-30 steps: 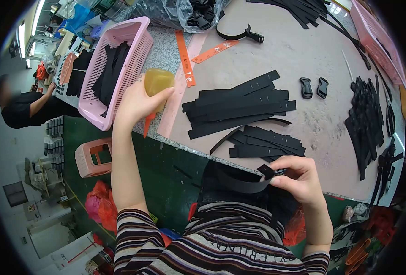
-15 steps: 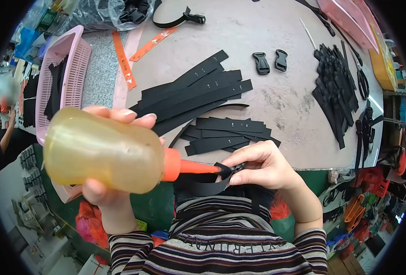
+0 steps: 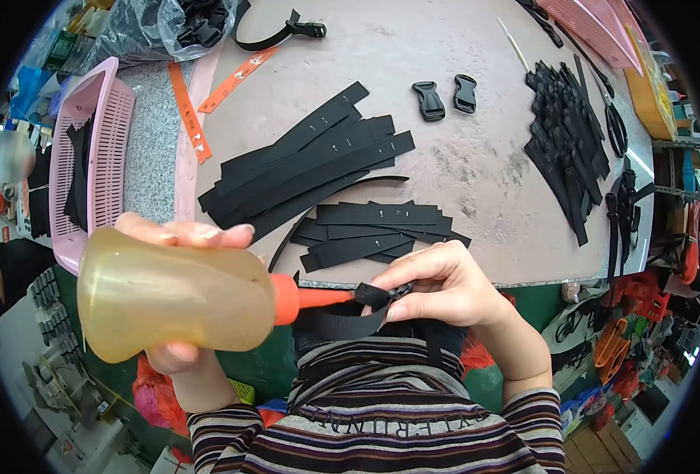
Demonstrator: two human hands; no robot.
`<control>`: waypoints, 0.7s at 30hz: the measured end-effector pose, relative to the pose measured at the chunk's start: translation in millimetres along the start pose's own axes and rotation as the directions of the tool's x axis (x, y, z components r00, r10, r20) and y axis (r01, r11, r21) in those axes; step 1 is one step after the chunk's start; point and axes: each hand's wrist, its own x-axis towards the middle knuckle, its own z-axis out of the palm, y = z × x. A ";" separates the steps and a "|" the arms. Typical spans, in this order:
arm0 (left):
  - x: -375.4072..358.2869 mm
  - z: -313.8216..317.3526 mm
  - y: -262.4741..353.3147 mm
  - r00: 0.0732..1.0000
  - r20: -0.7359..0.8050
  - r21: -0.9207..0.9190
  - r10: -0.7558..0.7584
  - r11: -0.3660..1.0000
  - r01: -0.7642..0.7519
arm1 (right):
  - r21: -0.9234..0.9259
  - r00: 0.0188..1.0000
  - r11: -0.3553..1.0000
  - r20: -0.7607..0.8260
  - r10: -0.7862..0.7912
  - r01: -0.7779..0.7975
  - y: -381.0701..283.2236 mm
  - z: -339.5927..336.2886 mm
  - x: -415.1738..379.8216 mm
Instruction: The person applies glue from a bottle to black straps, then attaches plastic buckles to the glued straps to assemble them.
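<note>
My left hand (image 3: 178, 237) is wrapped round a translucent yellowish bottle (image 3: 176, 292) tipped on its side, its red nozzle (image 3: 318, 298) pointing right. The nozzle's tip meets the folded end of a black strap (image 3: 342, 325), which hangs in a loop over my lap. My right hand (image 3: 437, 288) pinches that strap beside a small black buckle piece, partly hidden by the fingers. Black strips (image 3: 310, 170) lie in a fanned pile on the table, and a shorter pile (image 3: 381, 229) rests just beyond my hands.
Two black buckles (image 3: 446, 96) lie on the table (image 3: 476, 174). At the right is a heap of black straps (image 3: 567, 142). A pink basket (image 3: 113, 142) stands at the left, near orange strips (image 3: 190, 113). A person (image 3: 14, 268) is at the far left.
The view has shifted slightly, so the table items appear further left. The bottle sits a little lower and more level, and the strap end under its nozzle shows more of its surface.
</note>
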 end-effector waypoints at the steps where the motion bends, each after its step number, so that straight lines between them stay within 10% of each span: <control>1: 1.8 3.1 -0.7 1.000 -0.017 -0.060 0.009 0.998 -0.010 | -0.031 1.000 1.000 0.000 0.004 -0.004 -1.5 1.3 0.6; 10: 2.1 -8.7 -5.8 0.992 0.115 -0.042 0.048 0.998 -0.044 | -0.015 0.997 0.999 -0.057 -0.044 0.043 2.9 0.7 -1.7; 21: 1.2 4.3 -1.3 0.996 -0.094 -0.111 0.004 0.994 -0.014 | -0.110 0.994 0.990 -0.053 -0.095 0.088 4.0 3.1 -1.1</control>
